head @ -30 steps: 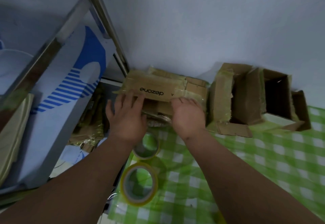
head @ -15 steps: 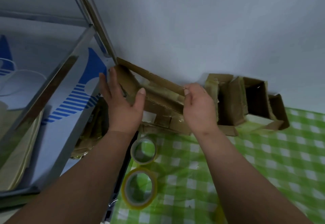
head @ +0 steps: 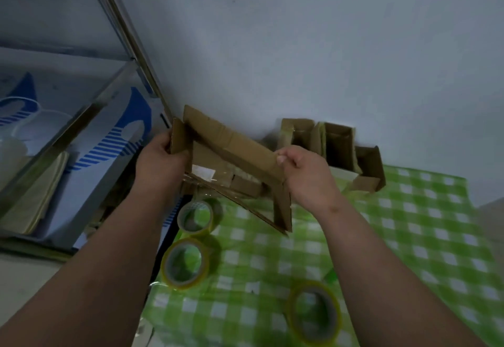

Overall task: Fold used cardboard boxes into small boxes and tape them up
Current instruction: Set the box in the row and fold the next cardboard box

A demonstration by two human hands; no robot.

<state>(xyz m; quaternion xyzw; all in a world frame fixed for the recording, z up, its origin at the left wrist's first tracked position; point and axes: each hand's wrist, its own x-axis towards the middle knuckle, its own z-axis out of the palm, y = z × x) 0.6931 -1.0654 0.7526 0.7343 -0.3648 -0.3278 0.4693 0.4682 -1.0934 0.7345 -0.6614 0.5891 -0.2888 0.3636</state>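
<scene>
1. Cardboard box point(head: 234, 153), open and partly flattened, is held up over the far left corner of the green checked tablecloth point(head: 409, 237), close to the pale wall point(head: 300, 47).
2. The left hand point(head: 161, 161) grips the box's left end flap, fingers curled round its edge, thumb side toward the camera.
3. The right hand point(head: 305, 175) pinches the right end of the long far flap between thumb and fingers; the remaining fingers are curled in.
4. A white label point(head: 203, 172) shows on the box's inner floor, and strips of old clear tape run along its near edge.
5. Another side panel of the box hangs down on the near right, its lower corner close to the tablecloth; whether it touches cannot be told.
6. To the right, against the wall, stand the other open boxes point(head: 330, 145), flaps raised, apart from the held one.
7. Three rolls of tape lie on the cloth: a small roll point(head: 195, 217) just below the held box, a larger roll point(head: 185, 263) nearer, and a third roll point(head: 315, 312) near right, blurred.
8. On the left stands a metal shelf frame point(head: 90, 117) with blue-and-white packaging point(head: 120, 139) behind it.
</scene>
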